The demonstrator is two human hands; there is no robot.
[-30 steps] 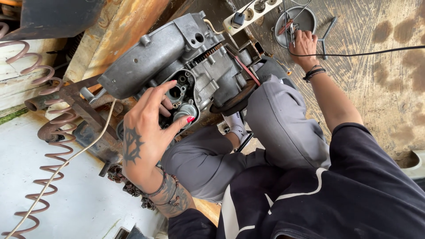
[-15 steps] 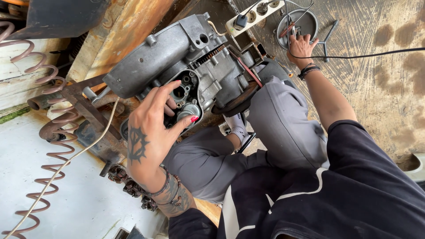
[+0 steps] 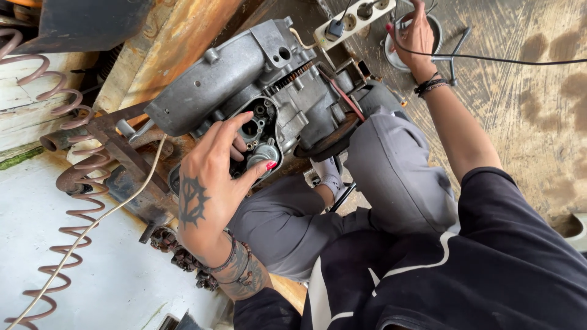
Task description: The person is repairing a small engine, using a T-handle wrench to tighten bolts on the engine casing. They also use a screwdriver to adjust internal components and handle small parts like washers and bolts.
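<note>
A grey metal engine block [image 3: 214, 79] lies on its side against rusty steel, with its side casing open. My left hand [image 3: 211, 174], tattooed on the back, reaches into the opening. Its thumb and curled fingers close around a small round metal part [image 3: 264, 151] inside the casing, and the index finger stretches over the hole above it. My right hand [image 3: 414, 33] is stretched out far ahead over a round metal bowl [image 3: 435, 27] on the floor. The fingertips dip into the bowl and are hidden. A black cable [image 3: 520, 60] runs across that wrist.
A white power strip [image 3: 351, 21] with a plug lies beside the engine. My grey-trousered knees [image 3: 391, 165] fill the middle. A rusty coil spring [image 3: 73, 177] and a pale cord hang at the left over a white surface. The stained concrete floor [image 3: 538, 110] lies to the right.
My right hand has reached a little further into the bowl. My left hand stays in the casing opening, its fingers shifted slightly around the small part.
</note>
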